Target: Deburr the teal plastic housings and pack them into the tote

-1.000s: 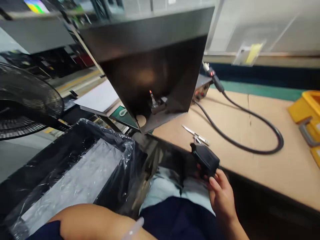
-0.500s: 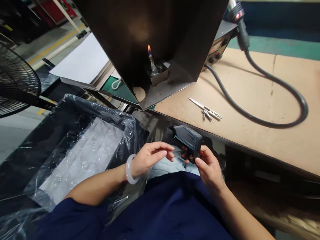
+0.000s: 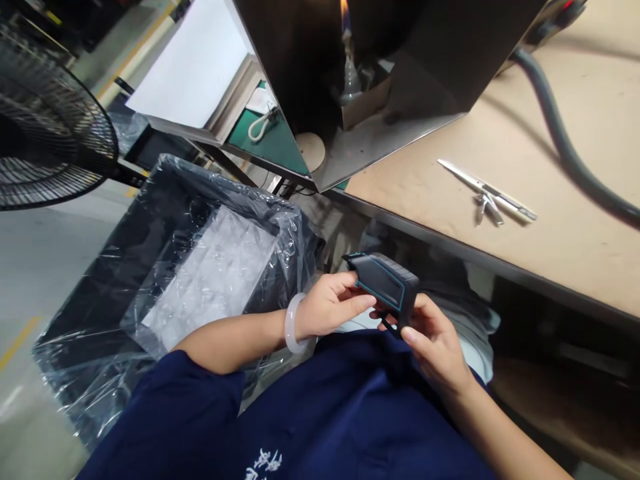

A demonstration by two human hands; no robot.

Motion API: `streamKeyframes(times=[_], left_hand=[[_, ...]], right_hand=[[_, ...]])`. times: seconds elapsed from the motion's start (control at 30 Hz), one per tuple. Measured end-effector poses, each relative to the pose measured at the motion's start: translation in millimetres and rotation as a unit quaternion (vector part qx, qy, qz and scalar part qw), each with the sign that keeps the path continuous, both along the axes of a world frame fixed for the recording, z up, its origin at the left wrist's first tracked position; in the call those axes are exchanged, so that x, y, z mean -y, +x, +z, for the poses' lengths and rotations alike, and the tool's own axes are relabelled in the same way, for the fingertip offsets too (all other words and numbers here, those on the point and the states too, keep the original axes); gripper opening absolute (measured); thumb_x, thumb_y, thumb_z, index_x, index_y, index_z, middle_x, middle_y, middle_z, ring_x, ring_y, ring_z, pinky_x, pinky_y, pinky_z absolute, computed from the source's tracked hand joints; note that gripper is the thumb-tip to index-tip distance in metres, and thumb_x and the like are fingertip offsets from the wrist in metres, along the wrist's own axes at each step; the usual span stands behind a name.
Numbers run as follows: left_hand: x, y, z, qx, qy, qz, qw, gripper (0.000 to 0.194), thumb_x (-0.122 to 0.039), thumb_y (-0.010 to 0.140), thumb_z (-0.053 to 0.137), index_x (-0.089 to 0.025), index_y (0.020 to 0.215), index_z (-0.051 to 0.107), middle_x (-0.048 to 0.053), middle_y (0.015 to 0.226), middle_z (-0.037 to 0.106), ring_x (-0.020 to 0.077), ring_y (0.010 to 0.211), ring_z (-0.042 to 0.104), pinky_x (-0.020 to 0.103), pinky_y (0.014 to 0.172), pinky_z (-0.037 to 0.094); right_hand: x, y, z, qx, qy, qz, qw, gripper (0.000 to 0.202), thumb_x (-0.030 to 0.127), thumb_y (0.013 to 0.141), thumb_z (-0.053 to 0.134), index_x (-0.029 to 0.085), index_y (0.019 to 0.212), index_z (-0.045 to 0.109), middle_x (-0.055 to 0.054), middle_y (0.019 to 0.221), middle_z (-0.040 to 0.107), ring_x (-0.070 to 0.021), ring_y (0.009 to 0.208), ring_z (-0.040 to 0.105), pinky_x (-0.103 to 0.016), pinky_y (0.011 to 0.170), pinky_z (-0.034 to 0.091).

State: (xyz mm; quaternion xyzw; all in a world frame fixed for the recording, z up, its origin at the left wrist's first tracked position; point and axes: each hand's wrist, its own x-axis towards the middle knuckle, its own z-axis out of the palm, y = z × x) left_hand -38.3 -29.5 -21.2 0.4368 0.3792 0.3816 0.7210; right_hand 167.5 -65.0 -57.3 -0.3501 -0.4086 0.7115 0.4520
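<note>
A black plastic part [image 3: 383, 281] with a thin blue line along its side is held above my lap. My right hand [image 3: 437, 340] grips its right end, thumb at the lower corner and fingers behind. My left hand [image 3: 333, 303], with a pale bangle at the wrist, closes on the left end, its thumb along the lower edge. Some fingertips of both hands are hidden behind the part. On the table [image 3: 410, 180] lie a slim metal pen-like tool [image 3: 487, 190] and small metal pieces [image 3: 487, 207].
A small flame [image 3: 345, 17] burns on a burner inside a dark metal enclosure [image 3: 425, 93]. A thick cable [image 3: 560, 133] curves over the table. On the left are a plastic-lined bin [image 3: 110, 267], a fan [image 3: 50, 127] and a stack of white sheets [image 3: 195, 60].
My left hand has moved right and taken hold of the part's left end. The view has shifted, so the table and enclosure appear larger and higher. My right hand still holds the part.
</note>
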Motion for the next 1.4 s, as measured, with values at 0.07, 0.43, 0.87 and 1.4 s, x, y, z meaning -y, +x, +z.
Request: streamKeyframes(times=[0.07,0.43,0.87,1.4], left_hand=[[1,-1,-0.6,0.002,-0.018,-0.003,1.000,0.038,-0.049,0.087,0.082,-0.013,0.096,0.077,0.007,0.087,0.080,0.0167,0.077,0.073,0.028,0.079,0.059],[6,2,-2.6,-0.010,-0.055,0.007,0.998,0.042,-0.053,0.085,0.083,-0.014,0.097,0.079,0.010,0.089,0.082,0.0257,0.086,0.079,0.038,0.086,0.064],[7,3,-10.5,0.004,-0.059,0.006,0.998,0.038,-0.049,0.087,0.082,-0.014,0.100,0.079,0.010,0.092,0.082,0.0252,0.087,0.079,0.037,0.086,0.063],[-7,6,-12.8,-0.142,0.166,-0.103,0.970,0.037,-0.050,0.095,0.067,-0.018,0.081,0.078,0.008,0.079,0.077,0.0211,0.082,0.073,0.033,0.088,0.059]], right_hand=[[1,0,-0.7,-0.008,0.001,0.003,1.000,0.024,0.046,0.092,0.079,0.030,0.107,0.069,-0.006,0.099,0.080,-0.0217,0.083,0.077,-0.033,0.074,0.064],[-4,0,10.6,0.032,0.036,-0.008,0.999,0.028,0.050,0.091,0.079,0.026,0.100,0.066,-0.005,0.087,0.078,-0.0268,0.089,0.079,-0.038,0.077,0.066],[0,4,2.9,0.066,0.049,-0.021,0.996,0.023,0.044,0.093,0.078,0.027,0.103,0.066,-0.002,0.087,0.075,-0.0192,0.077,0.074,-0.035,0.083,0.063],[0,6,-34.1,0.252,0.200,-0.153,0.934,0.038,0.019,0.088,0.075,0.025,0.126,0.072,-0.013,0.138,0.071,-0.0317,0.126,0.070,-0.046,0.104,0.061]])
